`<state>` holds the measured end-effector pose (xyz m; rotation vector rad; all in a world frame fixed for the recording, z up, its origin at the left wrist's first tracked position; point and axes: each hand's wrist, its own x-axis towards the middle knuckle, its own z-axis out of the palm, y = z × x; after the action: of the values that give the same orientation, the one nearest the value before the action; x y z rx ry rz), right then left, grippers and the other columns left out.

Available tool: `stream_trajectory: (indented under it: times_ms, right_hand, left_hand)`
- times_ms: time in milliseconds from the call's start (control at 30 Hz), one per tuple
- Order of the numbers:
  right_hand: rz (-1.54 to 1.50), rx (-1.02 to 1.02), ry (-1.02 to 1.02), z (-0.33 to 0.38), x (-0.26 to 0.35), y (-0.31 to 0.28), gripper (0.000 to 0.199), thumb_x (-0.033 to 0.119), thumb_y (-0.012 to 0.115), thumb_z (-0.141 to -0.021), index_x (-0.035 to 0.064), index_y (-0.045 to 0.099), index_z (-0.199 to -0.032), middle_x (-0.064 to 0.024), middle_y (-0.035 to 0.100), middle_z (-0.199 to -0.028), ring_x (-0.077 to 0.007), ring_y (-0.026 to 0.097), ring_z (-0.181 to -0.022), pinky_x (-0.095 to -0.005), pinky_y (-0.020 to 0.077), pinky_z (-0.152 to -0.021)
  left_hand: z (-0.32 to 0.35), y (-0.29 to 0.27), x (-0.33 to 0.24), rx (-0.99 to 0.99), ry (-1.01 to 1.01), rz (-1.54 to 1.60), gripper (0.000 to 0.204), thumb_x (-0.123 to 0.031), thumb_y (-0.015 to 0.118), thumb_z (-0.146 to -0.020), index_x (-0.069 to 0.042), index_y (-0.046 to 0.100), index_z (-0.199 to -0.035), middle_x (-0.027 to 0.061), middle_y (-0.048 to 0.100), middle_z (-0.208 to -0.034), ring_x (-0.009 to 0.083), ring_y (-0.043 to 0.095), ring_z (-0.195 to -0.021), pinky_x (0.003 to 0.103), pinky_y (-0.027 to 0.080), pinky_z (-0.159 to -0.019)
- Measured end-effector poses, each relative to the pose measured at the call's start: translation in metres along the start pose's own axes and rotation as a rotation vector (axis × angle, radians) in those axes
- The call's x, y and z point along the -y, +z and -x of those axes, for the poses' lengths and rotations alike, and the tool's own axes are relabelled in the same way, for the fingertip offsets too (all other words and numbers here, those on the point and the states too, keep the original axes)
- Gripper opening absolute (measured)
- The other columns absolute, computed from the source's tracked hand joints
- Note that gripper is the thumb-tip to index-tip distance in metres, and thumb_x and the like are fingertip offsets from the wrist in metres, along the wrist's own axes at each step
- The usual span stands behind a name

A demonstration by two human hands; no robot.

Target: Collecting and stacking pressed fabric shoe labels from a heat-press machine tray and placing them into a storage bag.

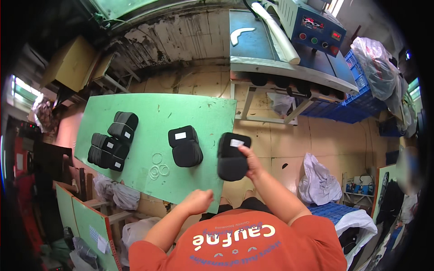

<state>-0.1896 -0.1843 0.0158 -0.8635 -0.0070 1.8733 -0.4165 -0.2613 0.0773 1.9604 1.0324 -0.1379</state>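
My right hand (253, 163) grips a stack of black padded pieces (232, 168) by its right side, just off the table's right edge. The stack is two-lobed, with a white label on its upper lobe. My left hand (200, 201) is closed in a loose fist over the table's near edge; whatever it may hold is hidden. A similar black stack (186, 153) with a white label lies on the green table (149, 106). Farther left sit several more labelled black bundles (108, 151), with pale bands around them. Several thin whitish rings (159, 170) lie between the stacks.
A blue-topped bench (253, 45) with a control box (318, 29), a white roll and a curved white piece stands at far right. Blue crates (357, 97) and plastic bags flank it. A white sack (318, 180) rests on the floor to my right. Another green board (88, 230) stands near left.
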Motion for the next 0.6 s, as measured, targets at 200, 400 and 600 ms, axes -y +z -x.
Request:
stream_trajectory:
  times_ms: [200, 400, 600]
  right_hand:
    - [0.156, -0.119, -0.103, -0.042, -0.092, 0.042, 0.085, 0.016, 0.074, -0.074, 0.0068, 0.018, -0.136, -0.0219, 0.042, -0.124, -0.0279, 0.049, -0.108, -0.0387, 0.0477, -0.085]
    - [0.453, -0.300, 0.046, -0.054, -0.026, 0.036, 0.077, 0.035, 0.068, -0.080, 0.0040, 0.024, -0.136, -0.0186, 0.040, -0.131, -0.0247, 0.040, -0.119, -0.0405, 0.0354, -0.096]
    - [-0.473, -0.576, -0.594, -0.114, 0.253, -0.093, 0.054, 0.053, 0.044, -0.088, 0.0158, 0.039, -0.127, -0.0069, 0.052, -0.112, -0.0225, 0.052, -0.096, -0.0446, 0.0412, -0.087]
  left_hand:
    - [0.041, -0.003, 0.025, -0.412, -0.182, 0.832, 0.008, -0.001, 0.048, -0.086, 0.000, 0.053, -0.092, 0.0121, 0.064, -0.082, 0.0159, 0.060, -0.072, 0.026, 0.045, -0.063]
    - [0.027, -0.002, -0.038, -0.416, 0.072, 1.275, 0.017, 0.005, 0.046, -0.084, 0.002, 0.053, -0.099, 0.0223, 0.058, -0.110, 0.0099, 0.053, -0.068, 0.024, 0.046, -0.062]
    - [-0.025, 0.012, -0.088, -0.351, 0.123, 1.640, 0.033, 0.002, 0.053, -0.083, 0.000, 0.049, -0.116, 0.0255, 0.020, -0.143, 0.0281, 0.063, -0.091, 0.014, 0.033, -0.036]
